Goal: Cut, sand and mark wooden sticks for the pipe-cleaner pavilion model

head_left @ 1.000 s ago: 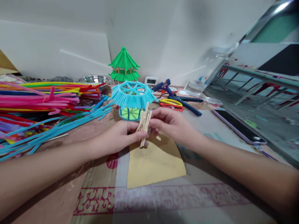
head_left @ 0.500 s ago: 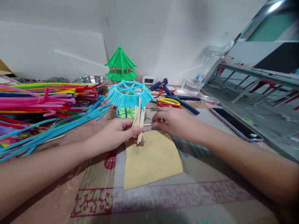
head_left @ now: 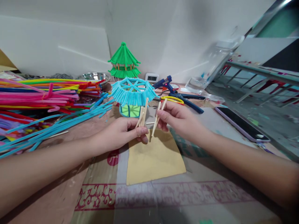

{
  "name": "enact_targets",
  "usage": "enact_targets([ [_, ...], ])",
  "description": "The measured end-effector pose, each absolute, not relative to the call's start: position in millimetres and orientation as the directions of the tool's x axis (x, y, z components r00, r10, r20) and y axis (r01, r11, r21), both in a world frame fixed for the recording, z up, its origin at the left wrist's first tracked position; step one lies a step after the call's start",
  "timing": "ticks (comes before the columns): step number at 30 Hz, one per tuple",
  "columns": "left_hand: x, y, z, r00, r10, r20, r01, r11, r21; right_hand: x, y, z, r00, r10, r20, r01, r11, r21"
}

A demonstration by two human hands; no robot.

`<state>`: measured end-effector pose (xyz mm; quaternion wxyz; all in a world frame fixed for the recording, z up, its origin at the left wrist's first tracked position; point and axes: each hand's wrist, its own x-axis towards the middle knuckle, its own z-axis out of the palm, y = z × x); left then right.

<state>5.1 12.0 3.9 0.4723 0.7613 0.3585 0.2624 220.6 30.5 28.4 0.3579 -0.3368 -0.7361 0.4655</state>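
Wooden sticks point(head_left: 142, 115) are pinched as a bundle in the left hand point(head_left: 121, 133), long axis pointing toward 1 o'clock. Two separate sticks point(head_left: 157, 119) are gripped between closed fingers of the right hand point(head_left: 179, 119), just beside the bundle, above the tan card point(head_left: 154, 161).
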Motion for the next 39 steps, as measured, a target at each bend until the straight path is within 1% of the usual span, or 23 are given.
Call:
enact_targets([
  [2,6,12,4,0.606,0.794,0.058,0.29,-0.288,0.913,219,28,27,-0.54,0.822,0.179,0.168,0.313,-0.935],
  [4,7,12,5,0.596,0.801,0.05,0.29,-0.272,0.918,215,26,23,-0.553,0.824,0.122,0.169,0.255,-0.952],
  [7,8,12,5,0.593,0.803,0.052,0.303,-0.282,0.91,209,23,17,-0.529,0.847,0.055,0.177,0.173,-0.969],
  [10,7,12,4,0.597,0.801,0.043,0.326,-0.292,0.899,206,22,15,-0.509,0.861,0.027,0.187,0.141,-0.972],
  [14,7,13,5,0.591,0.806,0.033,0.368,-0.306,0.878,204,22,15,-0.502,0.865,0.013,0.193,0.127,-0.973],
  [20,8,12,7,0.605,0.796,0.019,0.343,-0.282,0.896,204,22,13,-0.535,0.845,0.015,0.164,0.121,-0.979],
  [22,8,12,8,0.604,0.797,0.017,0.346,-0.282,0.895,207,22,14,-0.541,0.839,0.053,0.169,0.17,-0.971],
  [23,8,12,8,0.601,0.799,0.015,0.354,-0.283,0.891,209,21,15,-0.541,0.835,0.099,0.181,0.23,-0.956],
  [24,7,12,8,0.598,0.801,0.016,0.364,-0.289,0.886,212,21,16,-0.549,0.82,0.163,0.208,0.323,-0.924],
  [25,7,12,8,0.597,0.802,0.02,0.375,-0.301,0.877,215,21,17,-0.571,0.786,0.236,0.247,0.439,-0.864],
  [27,6,12,9,0.602,0.798,0.032,0.397,-0.335,0.855,221,23,19,-0.645,0.676,0.356,0.334,0.668,-0.665],
  [28,6,12,9,0.607,0.794,0.034,0.406,-0.347,0.845,224,24,20,-0.682,0.623,0.383,0.372,0.746,-0.552],
  [29,6,12,10,0.612,0.79,0.032,0.413,-0.354,0.839,226,26,20,-0.702,0.592,0.396,0.407,0.79,-0.459],
  [30,6,12,10,0.614,0.789,0.029,0.418,-0.356,0.836,228,29,20,-0.702,0.584,0.409,0.438,0.806,-0.398],
  [31,6,12,10,0.613,0.789,0.023,0.425,-0.354,0.833,229,30,20,-0.69,0.59,0.42,0.463,0.805,-0.37],
  [32,7,12,11,0.613,0.79,0.017,0.43,-0.352,0.831,230,32,20,-0.679,0.599,0.424,0.475,0.799,-0.368],
  [34,7,12,11,0.621,0.783,0.028,0.429,-0.369,0.824,230,33,19,-0.689,0.595,0.414,0.453,0.799,-0.395],
  [36,8,12,11,0.628,0.777,0.038,0.431,-0.388,0.815,230,33,18,-0.723,0.57,0.39,0.428,0.813,-0.394],
  [39,7,12,10,0.626,0.779,0.032,0.436,-0.384,0.814,231,34,18,-0.696,0.602,0.392,0.513,0.799,-0.316],
])
